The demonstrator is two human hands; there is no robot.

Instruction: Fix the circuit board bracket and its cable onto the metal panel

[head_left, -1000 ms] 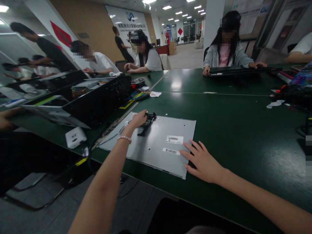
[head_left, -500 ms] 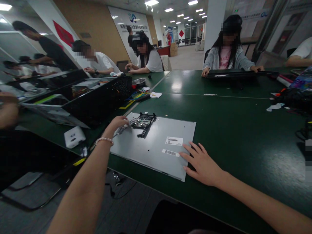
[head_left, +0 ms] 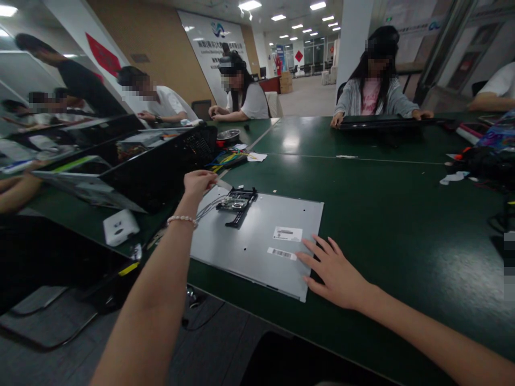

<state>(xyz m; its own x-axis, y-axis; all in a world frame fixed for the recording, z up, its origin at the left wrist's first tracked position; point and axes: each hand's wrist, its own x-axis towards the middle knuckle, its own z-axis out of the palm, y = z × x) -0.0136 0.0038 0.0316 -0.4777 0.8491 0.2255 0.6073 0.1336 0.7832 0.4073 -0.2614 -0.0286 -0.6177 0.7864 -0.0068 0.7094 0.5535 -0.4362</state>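
Observation:
A flat silver metal panel [head_left: 257, 257] with two white labels, possibly the back of a display, lies on the green table. Near its far left part sits a small circuit board [head_left: 237, 201] in a black plastic frame, with grey cables [head_left: 207, 206] running left from it. My left hand [head_left: 200, 182] is closed in a pinch above the panel's far left corner. From its fingertips a thin pale strip [head_left: 223, 184] reaches toward the board; its kind is unclear. Spread flat, my right hand [head_left: 332, 271] rests its fingertips on the panel's right edge, beside the labels.
Left of the panel stand an open black computer case [head_left: 156, 171] and a small white device [head_left: 119, 227]. Coloured cables [head_left: 231, 159] and a metal bowl [head_left: 228, 136] lie farther back. Across the table a person holds a dark flat panel [head_left: 378, 123]. Other people sit at the left.
My left hand has moved up and slightly right, away from the cables, and a pale strip now shows at its fingertips. My right hand has stayed on the panel's edge.

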